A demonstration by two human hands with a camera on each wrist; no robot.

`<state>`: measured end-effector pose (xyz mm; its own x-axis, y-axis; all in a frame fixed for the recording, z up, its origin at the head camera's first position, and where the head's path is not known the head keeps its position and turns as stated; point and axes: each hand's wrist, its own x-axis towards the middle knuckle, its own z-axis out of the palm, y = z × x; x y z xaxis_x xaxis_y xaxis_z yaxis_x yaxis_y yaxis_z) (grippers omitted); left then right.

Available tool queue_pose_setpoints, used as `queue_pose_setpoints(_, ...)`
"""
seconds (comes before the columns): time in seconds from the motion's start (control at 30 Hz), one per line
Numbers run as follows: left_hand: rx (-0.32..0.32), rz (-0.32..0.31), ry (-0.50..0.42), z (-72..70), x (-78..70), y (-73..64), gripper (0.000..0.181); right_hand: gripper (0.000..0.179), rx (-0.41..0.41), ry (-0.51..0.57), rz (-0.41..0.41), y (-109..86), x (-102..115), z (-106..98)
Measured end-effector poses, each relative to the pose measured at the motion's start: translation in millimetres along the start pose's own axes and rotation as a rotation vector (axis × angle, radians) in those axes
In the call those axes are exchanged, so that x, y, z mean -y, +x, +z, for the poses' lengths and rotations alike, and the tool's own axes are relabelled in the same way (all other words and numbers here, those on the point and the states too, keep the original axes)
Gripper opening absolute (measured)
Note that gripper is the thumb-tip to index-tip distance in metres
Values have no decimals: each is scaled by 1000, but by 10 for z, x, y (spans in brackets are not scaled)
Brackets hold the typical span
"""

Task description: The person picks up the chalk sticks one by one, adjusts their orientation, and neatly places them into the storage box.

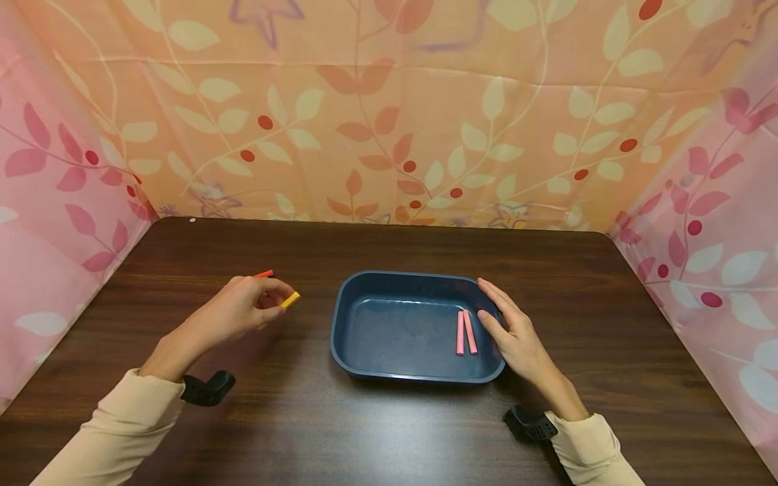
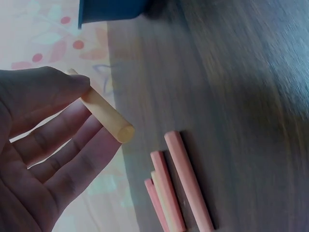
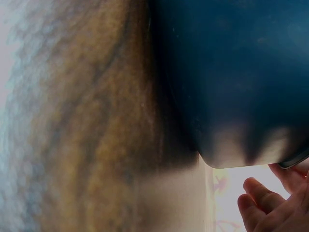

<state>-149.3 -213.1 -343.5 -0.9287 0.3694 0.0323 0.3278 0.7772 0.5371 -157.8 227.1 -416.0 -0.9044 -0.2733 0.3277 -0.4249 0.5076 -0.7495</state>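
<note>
My left hand (image 1: 243, 305) pinches a yellow chalk stick (image 1: 290, 300) between thumb and fingers, above the table left of the tray. In the left wrist view that yellow stick slants with its round end toward the camera. Several more sticks lie below it, among them a pink-red chalk stick (image 2: 188, 183); the head view shows an orange-red stick (image 1: 263, 274) partly hidden behind the hand. With its thumb over the rim, my right hand (image 1: 516, 334) holds the right side of the blue tray (image 1: 389, 378). Two pink chalk sticks (image 1: 460, 332) lie side by side in the tray's right part.
The dark brown wooden table (image 1: 401, 439) reaches back to a floral curtain (image 1: 389, 135), which also hangs at both sides. A small white spot (image 1: 192, 220) shows at the table's back left edge. Black straps with cameras (image 1: 209, 389) sit at both wrists.
</note>
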Motion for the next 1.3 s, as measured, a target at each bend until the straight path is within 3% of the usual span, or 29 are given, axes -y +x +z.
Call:
queue_pose_setpoints(0.47,12,2,-30,13,-204,70,25,49,10,5,17,-5,0,3)
queue_pose_setpoints(0.77,-19,4,-31,12,-340,129,23,49,-2,3,4,-5,-12,4)
queue_pose_setpoints(1.07,-12,25,-84,70,-473,253,23,50,5,2,10,6,-8,-6)
queue_pose_setpoints(1.3,13,7,-127,97,-620,356,24,49,9,7,12,10,2,-9)
